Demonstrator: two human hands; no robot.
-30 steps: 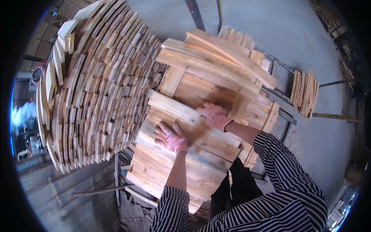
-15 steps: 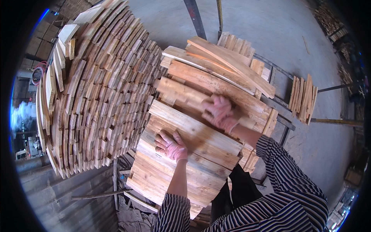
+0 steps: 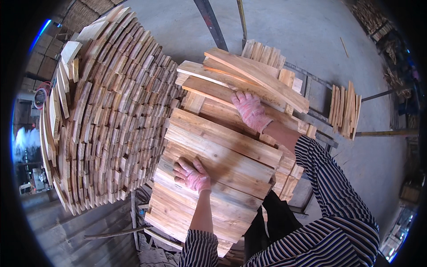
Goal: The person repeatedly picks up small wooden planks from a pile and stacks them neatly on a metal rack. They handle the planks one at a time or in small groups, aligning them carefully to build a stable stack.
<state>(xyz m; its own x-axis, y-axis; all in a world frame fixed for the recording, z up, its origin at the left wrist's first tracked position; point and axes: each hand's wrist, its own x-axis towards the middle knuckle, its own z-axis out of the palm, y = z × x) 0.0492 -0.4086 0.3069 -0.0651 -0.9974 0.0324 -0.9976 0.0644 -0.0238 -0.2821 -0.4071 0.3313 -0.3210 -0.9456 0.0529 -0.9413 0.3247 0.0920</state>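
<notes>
Head view: a person in a striped long-sleeved top works over stacked timber, both hands in pink knit gloves.
Left hand [image 3: 192, 174]: laid flat, fingers spread, palm down on the top board of the near stack [image 3: 209, 187]; it presses on the surface and clamps nothing.
Right hand [image 3: 250, 110]: stretched further away, palm down with fingers loosely spread on a long plank [image 3: 231, 91] of the far pile; whether the fingertips curl over the plank's edge cannot be told.
Hands relative to each other: well apart, one on each pile.
Near stack: flat rectangular boards of pale raw wood, rough-sawn, grain lines and a few knots showing; layered with edges slightly stepped; it sits directly in front of the person's body, in the lower middle of the frame.
Far pile [image 3: 249, 75]: similar planks, some reddish-brown, lying crosswise and at loose angles, just behind the near stack and touching it.
Large curved stack [image 3: 106, 111]: to the left, many short narrow slats packed in rows, end grain outward, forming a rounded wall.
Small bundle [image 3: 343, 109]: upright short slats resting on a metal rail, to the right, apart from the piles.
Floor [image 3: 284, 26]: grey concrete, smooth, with dark metal bars lying across it.
</notes>
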